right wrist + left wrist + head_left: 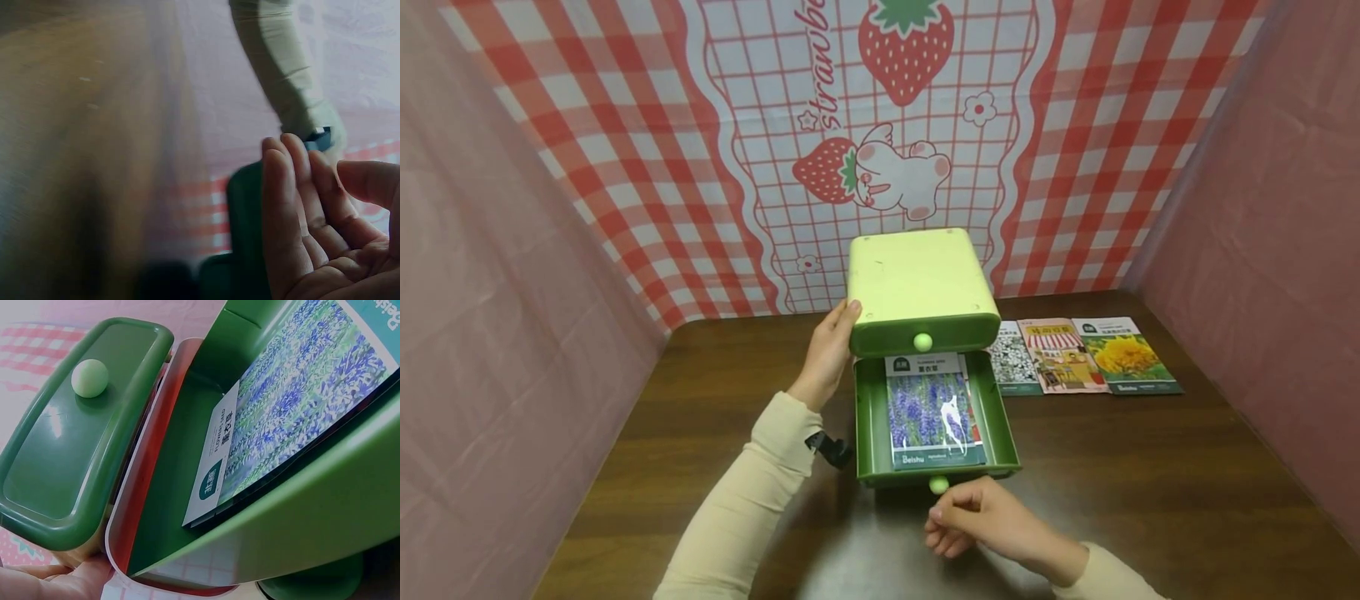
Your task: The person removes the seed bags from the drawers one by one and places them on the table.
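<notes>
A small green drawer cabinet stands on the brown table. Its upper drawer is closed. Its lower drawer is pulled out toward me and holds a seed packet printed with purple flowers; the same packet lies flat in the left wrist view. My left hand rests flat against the cabinet's left side, thumb at the front corner. My right hand hovers just below the lower drawer's round knob, apart from it. In the right wrist view its fingers are loosely curled and hold nothing.
Three more seed packets lie in a row right of the cabinet: a black-and-white one, one with a shop front and a sunflower one. Pink cloth walls and a strawberry-print backdrop close in the table.
</notes>
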A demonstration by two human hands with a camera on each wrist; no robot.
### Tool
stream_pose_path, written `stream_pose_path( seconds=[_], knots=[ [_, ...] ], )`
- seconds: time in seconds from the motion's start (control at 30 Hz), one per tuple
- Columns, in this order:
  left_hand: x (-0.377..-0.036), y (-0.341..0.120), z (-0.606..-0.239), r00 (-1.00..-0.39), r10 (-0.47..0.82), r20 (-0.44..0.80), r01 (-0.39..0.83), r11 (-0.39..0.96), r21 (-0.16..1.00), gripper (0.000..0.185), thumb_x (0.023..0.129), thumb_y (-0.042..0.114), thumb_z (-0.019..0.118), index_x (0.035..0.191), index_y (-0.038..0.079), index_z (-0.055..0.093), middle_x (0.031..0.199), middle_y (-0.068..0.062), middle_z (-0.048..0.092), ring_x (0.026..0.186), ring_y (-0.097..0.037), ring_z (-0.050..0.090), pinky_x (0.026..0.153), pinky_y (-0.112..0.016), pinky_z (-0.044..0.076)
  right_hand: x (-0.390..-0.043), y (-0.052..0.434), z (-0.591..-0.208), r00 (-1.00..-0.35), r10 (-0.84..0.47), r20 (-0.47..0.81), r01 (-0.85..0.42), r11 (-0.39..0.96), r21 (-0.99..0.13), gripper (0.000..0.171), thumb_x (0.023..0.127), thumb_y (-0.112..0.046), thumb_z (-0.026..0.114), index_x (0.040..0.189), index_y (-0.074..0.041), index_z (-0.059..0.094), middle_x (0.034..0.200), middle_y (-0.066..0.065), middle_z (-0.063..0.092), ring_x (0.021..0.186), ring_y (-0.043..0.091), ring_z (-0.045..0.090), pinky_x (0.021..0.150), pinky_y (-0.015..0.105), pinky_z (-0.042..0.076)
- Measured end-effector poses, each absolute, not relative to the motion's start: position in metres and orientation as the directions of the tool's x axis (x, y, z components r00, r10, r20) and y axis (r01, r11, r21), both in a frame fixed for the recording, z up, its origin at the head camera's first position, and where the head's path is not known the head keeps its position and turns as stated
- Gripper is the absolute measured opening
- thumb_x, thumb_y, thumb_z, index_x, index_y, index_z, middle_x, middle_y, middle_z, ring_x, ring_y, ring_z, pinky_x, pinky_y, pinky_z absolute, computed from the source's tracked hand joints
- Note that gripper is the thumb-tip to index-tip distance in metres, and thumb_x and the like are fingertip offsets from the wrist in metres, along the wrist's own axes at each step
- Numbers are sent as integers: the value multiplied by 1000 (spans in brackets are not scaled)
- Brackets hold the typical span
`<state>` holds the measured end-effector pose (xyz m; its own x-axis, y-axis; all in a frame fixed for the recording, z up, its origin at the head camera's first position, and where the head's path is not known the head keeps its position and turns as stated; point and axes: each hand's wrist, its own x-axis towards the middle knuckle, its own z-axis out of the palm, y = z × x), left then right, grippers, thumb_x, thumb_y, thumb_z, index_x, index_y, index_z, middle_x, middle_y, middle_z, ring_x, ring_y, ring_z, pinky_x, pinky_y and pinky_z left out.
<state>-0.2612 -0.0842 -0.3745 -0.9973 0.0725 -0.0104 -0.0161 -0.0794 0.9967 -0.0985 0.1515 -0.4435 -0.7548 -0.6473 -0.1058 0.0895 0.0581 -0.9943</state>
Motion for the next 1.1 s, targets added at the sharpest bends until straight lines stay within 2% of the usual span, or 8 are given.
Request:
stream_pose_path(
  seconds=[0.07, 0.23, 0.37, 0.6, 0.8, 0.87, 0.97, 1.1],
  knots=[
    [-261, -84, -374, -997, 70, -12, -17, -78, 997, 69, 101, 48, 48, 155, 11, 28, 156, -8, 37, 133, -25, 49, 114, -39, 39, -100, 155, -431, -757, -651, -58, 22, 63, -998, 32, 100, -16, 56, 96, 15, 65, 90, 29, 70, 76, 14, 72, 70, 46, 60],
    [-260, -84, -374, -997, 74, -14, -19, -71, 997, 70, 101, 50, 47, 155, 11, 27, 158, -7, 34, 137, -23, 46, 116, -39, 36, -108, 168, -400, -793, -606, 66, -151, 91, -984, 25, 100, -12, 54, 93, 10, 67, 85, 24, 71, 72, 13, 70, 65, 37, 61],
    [-260, -84, -375, -997, 82, -14, -21, -80, 997, 70, 100, 51, 47, 155, 12, 28, 157, -8, 37, 132, -26, 50, 114, -41, 39, -117, 175, -379, -831, -529, 173, -289, 145, -946, 20, 100, -8, 55, 89, 4, 67, 81, 16, 71, 70, 11, 69, 63, 34, 61],
    [-262, -84, -376, -997, 77, -16, -23, -81, 996, 69, 100, 50, 48, 155, 12, 28, 156, -8, 37, 133, -25, 50, 113, -39, 40, -142, 181, -351, -889, -375, 262, -403, 372, -836, 10, 97, -13, 62, 93, -4, 67, 83, 6, 69, 73, 12, 67, 65, 28, 59],
    [-260, -83, -374, -998, 64, -9, -15, -89, 996, 67, 101, 49, 48, 155, 12, 30, 156, -7, 38, 133, -25, 49, 113, -40, 40, -176, 179, -354, -903, -339, 265, -423, 595, -683, 8, 95, -17, 65, 98, -10, 68, 87, 1, 68, 72, 11, 57, 62, 25, 50],
    [-260, -84, -375, -998, 68, -7, -13, -91, 996, 68, 101, 49, 47, 155, 12, 29, 156, -7, 37, 134, -25, 48, 114, -40, 40, -183, 176, -360, -897, -366, 248, -437, 644, -629, 12, 95, -18, 65, 103, -10, 69, 94, 2, 69, 79, 13, 60, 69, 30, 53],
    [-261, -84, -376, -998, 68, -9, -15, -97, 995, 68, 100, 49, 48, 155, 12, 30, 156, -8, 38, 133, -26, 49, 113, -41, 41, -189, 170, -371, -881, -426, 207, -466, 697, -545, 29, 95, -22, 66, 118, -5, 66, 113, 10, 67, 98, 25, 65, 83, 43, 55],
    [-261, -84, -376, -998, 69, -14, -22, -106, 994, 68, 100, 49, 48, 155, 12, 29, 154, -8, 41, 130, -27, 53, 111, -40, 43, -193, 162, -381, -874, -473, 109, -461, 740, -489, 58, 93, -32, 67, 140, -2, 51, 141, 23, 50, 125, 40, 53, 99, 57, 48]
  ],
)
